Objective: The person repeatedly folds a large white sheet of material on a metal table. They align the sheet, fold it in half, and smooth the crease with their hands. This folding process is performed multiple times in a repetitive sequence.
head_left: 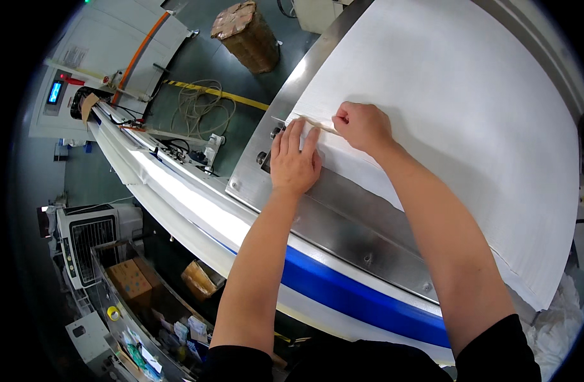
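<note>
A broad white sheet (444, 83), cloth or paper, lies over a steel table (343, 210). At the sheet's near left corner my left hand (295, 159) presses down with its fingers stretched out and slightly apart. Just to the right, my right hand (365, 127) is closed over the sheet, its fingers pinched on one end of a thin tan strip (323, 127). The strip runs along the sheet toward my left fingertips, where its other end is partly hidden. Beside my left hand, dark round knobs (261, 158) sit on the table's left edge.
A long white and blue rail (336, 299) runs along the table's near side. Coiled hose (203, 108) and a brown carton (247, 38) stand on the floor at far left. A cart of boxes (129, 280) and a white air cooler (91, 242) are at lower left.
</note>
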Action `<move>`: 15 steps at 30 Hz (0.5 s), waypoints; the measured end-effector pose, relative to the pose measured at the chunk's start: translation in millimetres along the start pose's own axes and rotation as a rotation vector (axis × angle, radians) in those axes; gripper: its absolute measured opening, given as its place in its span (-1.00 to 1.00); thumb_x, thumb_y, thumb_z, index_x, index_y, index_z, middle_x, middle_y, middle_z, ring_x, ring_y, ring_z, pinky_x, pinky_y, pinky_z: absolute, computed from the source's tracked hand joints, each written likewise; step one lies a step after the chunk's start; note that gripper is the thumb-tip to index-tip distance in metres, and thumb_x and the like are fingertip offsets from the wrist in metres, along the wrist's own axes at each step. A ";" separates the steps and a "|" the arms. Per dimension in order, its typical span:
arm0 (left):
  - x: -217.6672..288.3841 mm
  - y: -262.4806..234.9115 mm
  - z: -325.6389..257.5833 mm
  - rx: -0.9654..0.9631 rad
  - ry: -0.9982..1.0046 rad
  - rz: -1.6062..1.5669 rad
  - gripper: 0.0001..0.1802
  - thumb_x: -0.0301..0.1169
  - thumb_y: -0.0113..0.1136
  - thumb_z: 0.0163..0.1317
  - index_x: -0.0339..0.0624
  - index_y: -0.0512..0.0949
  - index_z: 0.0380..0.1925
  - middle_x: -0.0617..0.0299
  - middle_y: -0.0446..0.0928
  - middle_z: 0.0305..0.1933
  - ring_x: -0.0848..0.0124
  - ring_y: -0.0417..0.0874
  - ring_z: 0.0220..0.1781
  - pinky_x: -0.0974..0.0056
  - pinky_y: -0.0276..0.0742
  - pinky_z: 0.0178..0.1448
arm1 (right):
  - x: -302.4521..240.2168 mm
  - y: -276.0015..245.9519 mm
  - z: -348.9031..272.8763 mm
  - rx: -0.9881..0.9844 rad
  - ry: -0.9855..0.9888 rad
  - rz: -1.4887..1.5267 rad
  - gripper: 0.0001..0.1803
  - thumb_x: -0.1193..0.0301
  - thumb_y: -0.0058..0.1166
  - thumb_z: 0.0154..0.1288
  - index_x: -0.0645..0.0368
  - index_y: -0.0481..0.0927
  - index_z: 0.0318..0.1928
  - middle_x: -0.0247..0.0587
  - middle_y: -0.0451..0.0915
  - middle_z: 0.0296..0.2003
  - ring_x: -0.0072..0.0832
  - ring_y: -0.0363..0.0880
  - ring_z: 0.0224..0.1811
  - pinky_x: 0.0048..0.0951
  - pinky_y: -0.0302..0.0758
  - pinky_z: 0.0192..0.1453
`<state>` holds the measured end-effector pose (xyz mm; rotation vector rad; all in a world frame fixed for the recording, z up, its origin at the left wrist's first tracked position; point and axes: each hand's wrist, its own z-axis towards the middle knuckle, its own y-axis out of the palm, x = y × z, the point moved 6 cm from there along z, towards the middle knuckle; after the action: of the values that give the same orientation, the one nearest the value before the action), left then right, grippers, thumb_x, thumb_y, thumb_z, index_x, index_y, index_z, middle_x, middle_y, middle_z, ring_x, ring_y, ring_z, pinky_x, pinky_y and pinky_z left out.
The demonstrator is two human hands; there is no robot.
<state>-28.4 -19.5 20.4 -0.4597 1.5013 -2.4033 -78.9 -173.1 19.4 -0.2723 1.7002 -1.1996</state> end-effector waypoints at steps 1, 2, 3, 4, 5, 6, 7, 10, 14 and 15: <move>-0.9 -0.4 -1.9 0.000 0.008 -0.002 -0.46 -0.41 0.12 -0.02 0.03 0.40 0.07 0.08 0.32 0.21 0.09 0.34 0.24 -0.01 0.17 0.33 | 0.2 -1.1 -0.2 0.019 -0.011 0.029 -0.82 0.25 0.10 0.12 0.07 0.61 -0.42 -0.24 0.63 -0.50 -0.25 0.59 -0.42 -0.26 0.51 -0.31; -1.1 -0.5 -3.7 0.000 0.016 -0.004 -0.48 -0.42 0.12 -0.02 0.02 0.41 0.05 0.09 0.33 0.21 0.10 0.35 0.23 -0.01 0.18 0.32 | 0.2 -2.3 -0.4 0.037 -0.022 0.058 -0.83 0.28 0.09 0.10 0.10 0.60 -0.44 -0.17 0.62 -0.50 -0.18 0.58 -0.43 -0.22 0.50 -0.31; -0.9 -1.1 -5.3 0.012 0.018 -0.005 -0.48 -0.42 0.13 -0.02 0.02 0.41 0.05 0.10 0.33 0.20 0.10 0.36 0.23 -0.01 0.19 0.30 | 0.4 -3.9 -0.7 0.056 -0.034 0.087 -0.84 0.30 0.09 0.09 0.13 0.58 -0.46 -0.09 0.61 -0.50 -0.11 0.58 -0.43 -0.17 0.50 -0.32; -1.8 -2.1 -6.9 0.024 0.019 -0.001 -0.49 -0.42 0.13 -0.02 0.03 0.42 0.04 0.11 0.34 0.19 0.11 0.37 0.22 -0.01 0.20 0.29 | 0.4 -3.9 -0.3 0.036 -0.016 0.068 -0.83 0.28 0.10 0.10 0.10 0.60 -0.44 -0.16 0.62 -0.49 -0.19 0.59 -0.41 -0.22 0.51 -0.30; -2.6 -3.2 -8.6 0.037 0.020 0.004 -0.49 -0.42 0.13 -0.02 0.03 0.42 0.04 0.12 0.35 0.19 0.12 0.38 0.21 0.00 0.21 0.28 | 0.5 -4.3 0.1 0.016 0.000 0.049 -0.83 0.26 0.10 0.11 0.07 0.62 -0.42 -0.24 0.63 -0.48 -0.26 0.60 -0.40 -0.27 0.51 -0.29; -3.2 -4.4 -10.9 0.049 0.019 0.008 -0.49 -0.42 0.13 -0.02 0.03 0.42 0.04 0.11 0.35 0.18 0.12 0.38 0.20 0.00 0.21 0.27 | 0.6 -4.6 0.6 -0.004 0.017 0.029 -0.83 0.24 0.11 0.12 0.04 0.63 -0.40 -0.31 0.65 -0.47 -0.34 0.61 -0.38 -0.32 0.52 -0.27; -3.3 -6.1 -13.5 0.061 0.017 0.011 -0.50 -0.42 0.14 -0.02 0.03 0.43 0.03 0.11 0.36 0.17 0.13 0.39 0.20 0.00 0.21 0.26 | 0.9 -4.8 0.8 -0.015 0.032 0.050 -0.82 0.24 0.11 0.11 0.05 0.64 -0.40 -0.30 0.65 -0.47 -0.33 0.61 -0.38 -0.33 0.52 -0.27; -3.9 -8.5 -14.9 0.086 0.024 0.007 -0.50 -0.42 0.14 -0.01 0.02 0.43 0.04 0.11 0.37 0.15 0.14 0.40 0.18 0.00 0.22 0.24 | 2.5 -5.3 3.9 -0.045 0.078 0.110 -0.81 0.24 0.12 0.07 0.06 0.66 -0.41 -0.28 0.65 -0.47 -0.33 0.61 -0.38 -0.34 0.51 -0.26; -2.1 -9.3 -8.5 0.053 0.001 0.005 -0.49 -0.41 0.13 0.00 0.00 0.43 0.05 0.12 0.40 0.10 0.15 0.40 0.15 0.03 0.23 0.22 | 6.6 -5.6 7.2 -0.071 0.126 0.151 -0.79 0.23 0.14 0.03 0.09 0.67 -0.42 -0.25 0.65 -0.47 -0.34 0.61 -0.38 -0.34 0.50 -0.26; -0.8 -9.2 -5.5 0.066 -0.004 0.003 -0.49 -0.41 0.13 0.00 0.00 0.43 0.05 0.13 0.41 0.09 0.16 0.41 0.14 0.04 0.24 0.21 | 7.6 -5.8 7.6 -0.076 0.133 0.153 -0.78 0.23 0.15 0.03 0.10 0.67 -0.41 -0.24 0.65 -0.47 -0.35 0.61 -0.38 -0.35 0.50 -0.26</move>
<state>-30.4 -10.8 26.4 -0.4468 1.4151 -2.4395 -78.3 -185.3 19.5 -0.1078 1.8497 -1.0622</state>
